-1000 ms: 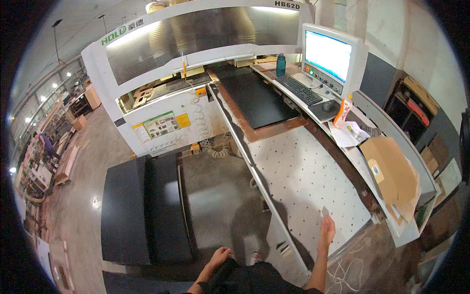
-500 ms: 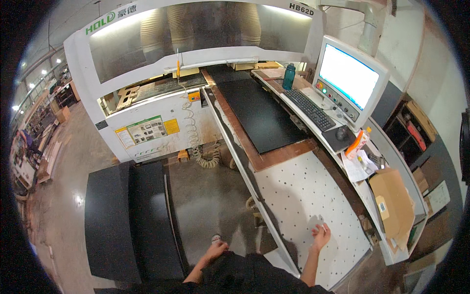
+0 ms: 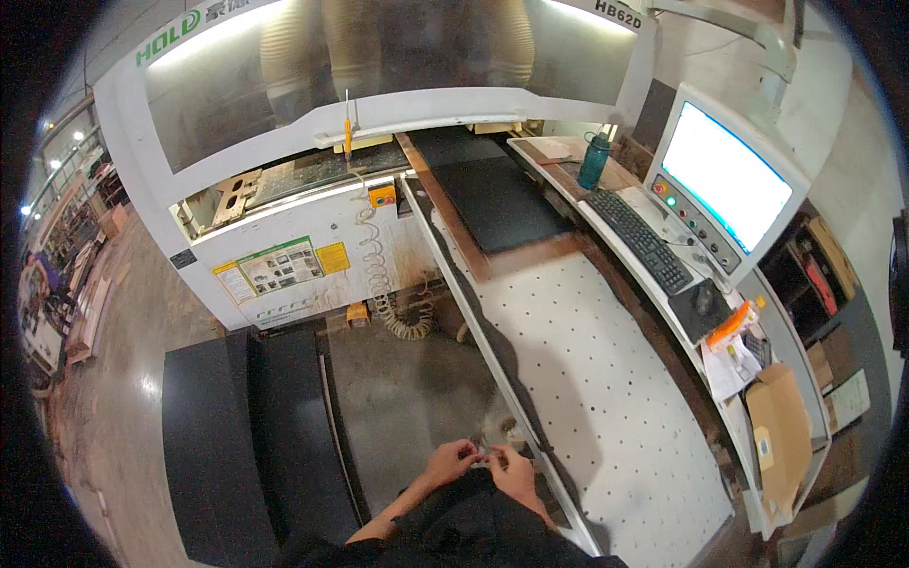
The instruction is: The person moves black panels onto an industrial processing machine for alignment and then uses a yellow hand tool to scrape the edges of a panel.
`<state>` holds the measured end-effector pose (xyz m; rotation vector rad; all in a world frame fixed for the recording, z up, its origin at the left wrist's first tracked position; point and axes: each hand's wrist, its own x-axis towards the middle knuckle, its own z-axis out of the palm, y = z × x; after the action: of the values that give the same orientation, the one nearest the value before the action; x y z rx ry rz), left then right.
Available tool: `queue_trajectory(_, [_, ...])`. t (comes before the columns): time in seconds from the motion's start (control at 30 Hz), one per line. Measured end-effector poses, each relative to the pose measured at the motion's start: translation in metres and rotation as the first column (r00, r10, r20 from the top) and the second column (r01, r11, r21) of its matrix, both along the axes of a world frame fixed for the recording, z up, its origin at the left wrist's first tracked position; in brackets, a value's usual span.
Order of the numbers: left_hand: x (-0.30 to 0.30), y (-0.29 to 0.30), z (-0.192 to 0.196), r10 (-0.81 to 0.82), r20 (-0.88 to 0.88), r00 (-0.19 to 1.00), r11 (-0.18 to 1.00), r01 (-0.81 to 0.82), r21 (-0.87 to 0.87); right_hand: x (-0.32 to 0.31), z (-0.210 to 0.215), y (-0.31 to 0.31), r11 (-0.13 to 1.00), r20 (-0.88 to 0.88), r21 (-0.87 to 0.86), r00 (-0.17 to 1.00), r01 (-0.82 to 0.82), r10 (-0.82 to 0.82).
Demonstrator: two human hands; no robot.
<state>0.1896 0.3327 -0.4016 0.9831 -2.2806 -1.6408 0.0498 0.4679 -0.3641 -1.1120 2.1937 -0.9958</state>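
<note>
In front of my body, my left hand (image 3: 452, 463) and my right hand (image 3: 514, 474) come together, fingers pinched at one spot. Something small and pale seems to sit between the fingertips; its kind cannot be made out. To their right is a white bed (image 3: 606, 398) dotted with small holes, which neither hand touches. Farther along, a black panel (image 3: 502, 208) edged by a brown board (image 3: 540, 254) lies on the bed, its far end toward the large white machine (image 3: 294, 227). Left of my hands, black panels (image 3: 294, 435) lie low down, near floor level.
A yellow-handled air gun (image 3: 347, 142) with a coiled hose (image 3: 374, 251) hangs at the machine. Along the right, a long shelf carries a green bottle (image 3: 595, 161), keyboard (image 3: 639, 239), mouse (image 3: 704, 298), orange-and-white bottle (image 3: 734, 327) and cardboard (image 3: 781, 435). Above it stands a lit monitor (image 3: 724, 175).
My right hand has left its place over the white bed and joined my left hand, which moved slightly right. The black panel and brown board have slid toward the machine. My view has shifted.
</note>
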Motion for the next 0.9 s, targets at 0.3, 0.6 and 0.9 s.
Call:
queue_trajectory(0.3, [-0.061, -0.112, -0.009, -0.158, 0.003, 0.987, 0.971, 0.156, -0.18, -0.058, -0.021, -0.095, 0.967, -0.183, -0.177, 0.972, -0.181, 0.148])
queue_trajectory(0.6, [-0.13, -0.199, 0.028, -0.283, 0.031, 0.959, 0.864, 0.269, -0.425, -0.121, -0.028, -0.185, 0.986, -0.195, -0.096, 0.974, -0.138, 0.117])
queue_trajectory(0.9, [-0.163, -0.251, 0.03, -0.589, 0.095, 0.802, 0.719, 0.575, -0.39, -0.13, -0.039, -0.204, 0.962, -0.126, 0.257, 0.984, -0.089, 0.125])
